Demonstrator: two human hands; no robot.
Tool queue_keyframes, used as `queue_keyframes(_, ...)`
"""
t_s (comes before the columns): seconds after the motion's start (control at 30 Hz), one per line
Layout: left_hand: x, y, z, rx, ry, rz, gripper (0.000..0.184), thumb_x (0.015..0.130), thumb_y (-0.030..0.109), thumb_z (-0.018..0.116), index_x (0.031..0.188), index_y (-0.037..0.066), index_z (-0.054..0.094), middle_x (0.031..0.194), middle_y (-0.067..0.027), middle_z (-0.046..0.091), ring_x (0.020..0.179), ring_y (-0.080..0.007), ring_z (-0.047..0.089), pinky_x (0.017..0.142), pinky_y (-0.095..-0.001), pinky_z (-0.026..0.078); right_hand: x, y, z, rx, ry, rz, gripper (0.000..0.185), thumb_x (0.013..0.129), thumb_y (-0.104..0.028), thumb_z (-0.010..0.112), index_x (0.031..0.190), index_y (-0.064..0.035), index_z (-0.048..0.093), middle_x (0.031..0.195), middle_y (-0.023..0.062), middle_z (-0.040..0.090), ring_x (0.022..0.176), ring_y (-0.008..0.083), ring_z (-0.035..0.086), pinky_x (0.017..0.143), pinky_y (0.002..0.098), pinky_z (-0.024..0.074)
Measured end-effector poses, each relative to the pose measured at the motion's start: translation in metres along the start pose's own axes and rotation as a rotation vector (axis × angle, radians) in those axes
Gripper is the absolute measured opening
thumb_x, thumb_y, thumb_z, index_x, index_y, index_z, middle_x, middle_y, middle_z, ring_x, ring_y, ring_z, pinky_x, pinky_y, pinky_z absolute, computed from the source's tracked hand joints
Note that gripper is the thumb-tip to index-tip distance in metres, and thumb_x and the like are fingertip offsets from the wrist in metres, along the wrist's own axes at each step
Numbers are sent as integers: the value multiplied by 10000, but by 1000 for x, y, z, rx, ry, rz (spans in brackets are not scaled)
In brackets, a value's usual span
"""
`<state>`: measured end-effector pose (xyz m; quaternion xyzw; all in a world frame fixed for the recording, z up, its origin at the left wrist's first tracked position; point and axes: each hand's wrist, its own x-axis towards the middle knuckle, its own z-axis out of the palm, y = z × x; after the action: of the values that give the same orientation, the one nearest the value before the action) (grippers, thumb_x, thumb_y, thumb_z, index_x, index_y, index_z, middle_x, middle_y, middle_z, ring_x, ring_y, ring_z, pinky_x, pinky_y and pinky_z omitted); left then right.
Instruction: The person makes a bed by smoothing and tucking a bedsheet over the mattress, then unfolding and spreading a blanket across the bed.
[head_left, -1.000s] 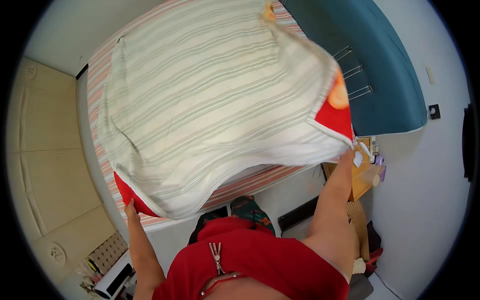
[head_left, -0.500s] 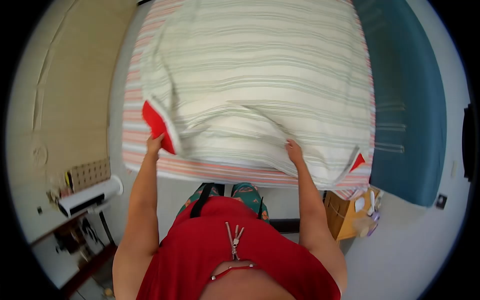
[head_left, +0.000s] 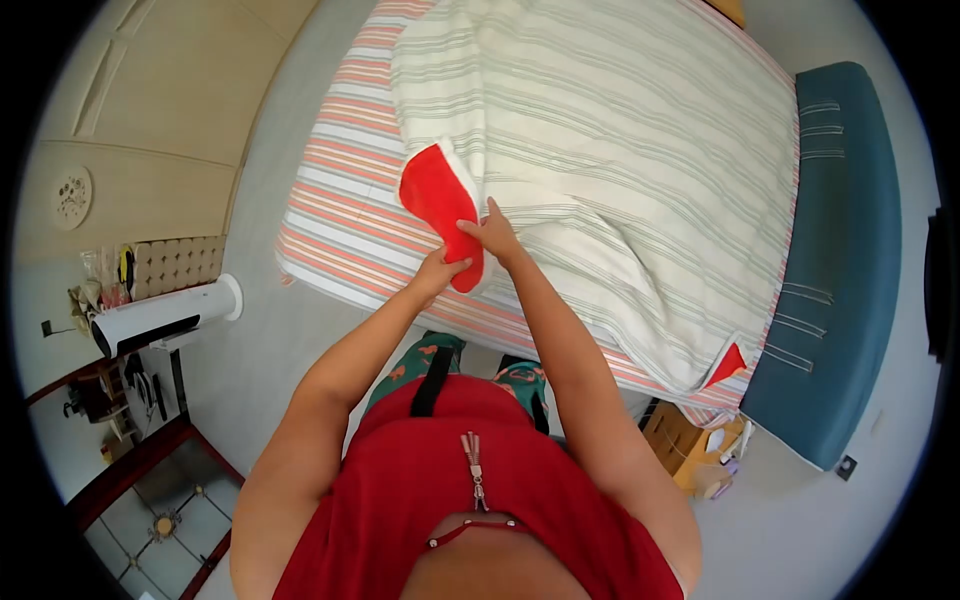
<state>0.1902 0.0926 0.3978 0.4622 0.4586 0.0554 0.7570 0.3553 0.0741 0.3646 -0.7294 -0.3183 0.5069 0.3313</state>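
Note:
A cream blanket with thin green-grey stripes lies over the bed, wrinkled near me. Its near left corner is turned back, baring the red underside with a white edge. My left hand grips the near end of this red flap, fingers closed with the thumb on top. Just right of it and farther in, my right hand holds the flap's right side with the thumb on the red. A smaller red fold shows at the blanket's near right corner.
An orange-and-white striped sheet covers the bed under the blanket. A blue headboard stands at the right. A wooden nightstand with small items sits at the near right corner. On the left are a white cylindrical appliance and beige cabinets.
My view has turned toward the left. My right hand has left the middle of the blanket's near edge and joined my left hand at the red corner. The flap is now folded farther inward.

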Motion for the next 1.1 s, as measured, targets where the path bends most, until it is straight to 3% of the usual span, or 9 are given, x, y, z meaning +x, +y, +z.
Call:
queue_keyframes(0.03, 4, -7, -13, -23, -24, -11, 326, 822, 116, 624, 1125, 29, 541, 1019, -58, 612, 934, -143, 575, 825, -271, 447, 29, 34, 31, -108, 264, -111, 801, 697, -368, 698, 1285, 70, 375, 976, 234, 599, 893, 296, 596, 774, 327, 469)
queue_keyframes(0.17, -2, -6, -54, -321, -156, -38, 334, 875, 221, 545, 1159, 49, 521, 1089, -52, 593, 986, -163, 563, 854, -310, 442, 3, -29, 38, 63, 122, -81, 355, 713, -179, 610, 1010, 16, 596, 822, 188, 630, 722, 269, 606, 653, 344, 469)
queue_keyframes(0.37, 17, 13, -97, -969, -178, 209, 455, 922, 401, 401, 1228, 72, 469, 1154, -74, 571, 1007, -213, 563, 882, -358, 450, -99, -109, 57, -158, -108, -648, 252, 752, -64, 570, 999, -24, 600, 896, 158, 609, 822, 270, 597, 735, 320, 462)
queue_keyframes(0.43, -32, 89, -83, -901, -41, 326, 443, 921, 389, 415, 1217, 65, 479, 1120, -101, 580, 996, -241, 566, 891, -366, 462, -119, -108, 64, -213, -222, -646, 259, 742, -68, 580, 999, -41, 597, 907, 144, 605, 816, 297, 584, 727, 355, 461)
queue_keyframes(0.63, 24, 81, -142, -832, 214, 60, 362, 909, 180, 508, 1231, 20, 462, 1106, -89, 581, 962, -188, 573, 834, -311, 482, -145, -60, 76, -117, -185, -514, 231, 756, -49, 611, 986, -35, 596, 803, 100, 574, 696, 209, 541, 633, 303, 438)
queue_keyframes(0.77, -2, 107, -124, 136, 622, 642, 223, 860, 133, 561, 1039, 4, 597, 933, -120, 658, 854, -229, 625, 718, -309, 475, -136, -23, 86, 106, -168, -197, 209, 798, -115, 617, 995, -47, 610, 701, 43, 539, 637, 140, 507, 585, 294, 411)
queue_keyframes(0.93, -68, 118, -81, 771, 422, 839, 238, 786, 94, 583, 1021, 68, 618, 862, -181, 624, 779, -323, 609, 674, -359, 481, -125, -8, 91, 402, 166, -178, 695, 762, -203, 687, 1356, -91, 345, 1104, 128, 492, 943, 202, 506, 806, 310, 434)
queue_keyframes(0.97, -69, 106, -76, 822, 317, 858, 212, 759, 94, 584, 965, 61, 620, 867, -170, 619, 802, -348, 590, 685, -389, 473, -123, -18, 84, 366, 91, -206, 928, 737, -213, 713, 1432, -96, 109, 1278, 157, 365, 1104, 261, 439, 915, 325, 388)
queue_keyframes(1.1, -70, 70, -65, 854, -149, 644, 262, 831, 188, 547, 1062, 69, 585, 957, -156, 626, 904, -277, 596, 784, -367, 462, -110, -44, 87, 729, -81, -214, 628, 787, -94, 631, 1322, -48, 304, 1205, 103, 474, 1088, 195, 483, 901, 291, 402)
